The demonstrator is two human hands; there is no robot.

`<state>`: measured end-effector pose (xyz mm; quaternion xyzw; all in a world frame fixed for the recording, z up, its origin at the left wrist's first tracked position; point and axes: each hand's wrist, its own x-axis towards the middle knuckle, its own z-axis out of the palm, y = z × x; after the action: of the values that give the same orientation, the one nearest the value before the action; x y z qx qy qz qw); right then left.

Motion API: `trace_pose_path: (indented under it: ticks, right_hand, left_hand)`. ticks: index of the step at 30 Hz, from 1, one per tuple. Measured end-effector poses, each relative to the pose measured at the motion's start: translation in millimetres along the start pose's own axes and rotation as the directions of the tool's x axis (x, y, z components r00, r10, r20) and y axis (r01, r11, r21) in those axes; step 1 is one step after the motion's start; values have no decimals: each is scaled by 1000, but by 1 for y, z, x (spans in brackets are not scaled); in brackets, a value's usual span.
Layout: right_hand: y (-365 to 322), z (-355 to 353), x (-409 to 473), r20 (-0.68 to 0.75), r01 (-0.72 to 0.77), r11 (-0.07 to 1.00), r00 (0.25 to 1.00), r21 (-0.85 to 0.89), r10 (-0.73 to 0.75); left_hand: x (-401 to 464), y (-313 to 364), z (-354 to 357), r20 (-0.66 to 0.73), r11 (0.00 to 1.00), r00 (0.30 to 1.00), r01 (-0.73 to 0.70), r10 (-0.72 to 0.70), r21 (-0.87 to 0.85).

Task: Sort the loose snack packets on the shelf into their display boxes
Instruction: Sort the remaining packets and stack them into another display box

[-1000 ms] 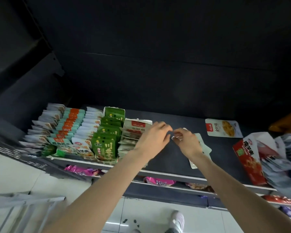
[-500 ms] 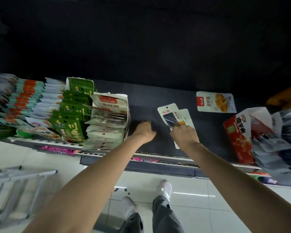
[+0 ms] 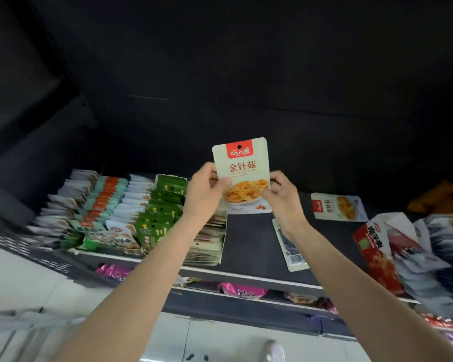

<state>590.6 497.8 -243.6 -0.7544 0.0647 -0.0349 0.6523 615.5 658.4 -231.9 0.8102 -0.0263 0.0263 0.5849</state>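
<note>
A pale snack packet (image 3: 242, 169) with a red top band and a picture of yellow mushrooms is held upright above the dark shelf (image 3: 249, 246). My left hand (image 3: 205, 192) grips its left edge and my right hand (image 3: 283, 197) pinches its lower right corner. A second loose packet (image 3: 289, 245) lies face down on the shelf under my right wrist. A third, matching packet (image 3: 338, 207) lies flat further right. Just left of my left forearm stands a display box of pale packets (image 3: 209, 241).
Rows of boxed packets fill the shelf's left: green (image 3: 161, 212), white (image 3: 131, 202), teal and orange (image 3: 102, 199). A red display box (image 3: 377, 254) with spilled grey packets (image 3: 442, 246) sits at the right. Lower shelves hold pink packets (image 3: 242, 290). White floor tiles lie below.
Both hands have risen from the shelf, lifting one pale packet upright and turning its front to me. One packet stays on the shelf below my right wrist.
</note>
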Motion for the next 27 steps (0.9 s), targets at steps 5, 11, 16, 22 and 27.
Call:
trace_pose_path:
  ticks: [5, 11, 16, 22, 27]
  right_hand:
    - [-12, 43, -4, 96, 30, 997, 995, -77, -23]
    - [-3, 67, -13, 47, 103, 938, 995, -332, -93]
    - [8, 62, -11, 87, 253, 817, 966, -518, -244]
    - [20, 72, -9, 307, 379, 457, 925, -805, -226]
    - [20, 72, -8, 279, 172, 747, 960, -643, 19]
  left_hand:
    - [-9, -10, -53, -23, 986, 993, -114, 118, 124]
    - [-14, -41, -78, 78, 933, 997, -25, -4, 359]
    - [-22, -36, -72, 216, 850, 976, -135, 25, 509]
    - [-20, -31, -62, 186, 693, 980, -177, 63, 699]
    - [-23, -31, -44, 291, 627, 948, -306, 130, 716]
